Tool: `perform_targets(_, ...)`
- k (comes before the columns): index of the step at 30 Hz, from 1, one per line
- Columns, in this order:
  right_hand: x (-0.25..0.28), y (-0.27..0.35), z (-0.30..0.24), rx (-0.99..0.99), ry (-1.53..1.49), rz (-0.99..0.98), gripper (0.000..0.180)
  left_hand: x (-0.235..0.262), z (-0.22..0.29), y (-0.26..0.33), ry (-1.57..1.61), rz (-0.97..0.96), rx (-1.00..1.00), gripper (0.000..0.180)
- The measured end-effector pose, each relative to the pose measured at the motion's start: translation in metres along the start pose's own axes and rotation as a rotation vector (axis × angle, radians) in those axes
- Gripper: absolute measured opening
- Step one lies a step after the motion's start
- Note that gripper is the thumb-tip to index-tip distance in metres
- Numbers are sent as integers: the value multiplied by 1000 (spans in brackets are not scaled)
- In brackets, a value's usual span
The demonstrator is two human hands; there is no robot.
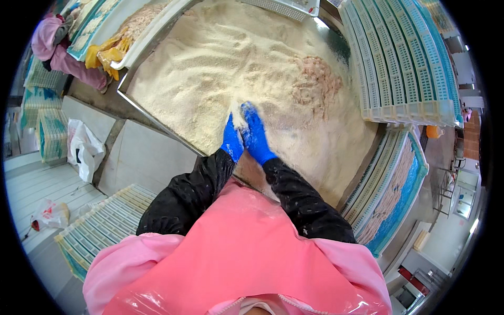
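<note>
Head view: blue-gloved left hand (232,140) and right hand (256,137) meet amid pale crumbs (210,68)

Some lie between the hands; whether the fingers (250,112) clench them, I cannot tell. A metal tray (157,122) holds the crumbs, its rim near left, stacked crates (404,58) hemming the right; open crumb surface stretches far. Left, a plastic bag (50,214) bears unreadably small red print.
</note>
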State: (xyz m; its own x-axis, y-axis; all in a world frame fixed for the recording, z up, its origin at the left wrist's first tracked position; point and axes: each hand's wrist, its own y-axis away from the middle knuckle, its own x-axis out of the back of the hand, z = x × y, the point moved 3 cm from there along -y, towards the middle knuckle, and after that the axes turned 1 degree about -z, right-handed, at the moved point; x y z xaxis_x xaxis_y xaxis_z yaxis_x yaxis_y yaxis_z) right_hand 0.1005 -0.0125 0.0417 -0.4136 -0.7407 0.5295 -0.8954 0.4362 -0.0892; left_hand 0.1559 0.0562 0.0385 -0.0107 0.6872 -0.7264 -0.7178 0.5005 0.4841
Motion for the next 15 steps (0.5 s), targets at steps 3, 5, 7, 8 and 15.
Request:
perform_targets(3,37,2,11,59,536,24,57,32,13,9,-138,-82,-118,44)
perform_targets(5,53,26,21,-82,613,62,58,26,30,37,-42,144,207,43)
perform_targets(7,34,51,46,-185,367,45,60,39,8,38,-26,45,147,44)
perform_targets(8,19,52,35,-176,288,6,60,51,-16,31,-87,-116,34,45)
perform_targets(15,34,49,38,-195,736,-91,58,4,-12,60,159,-161,518,58)
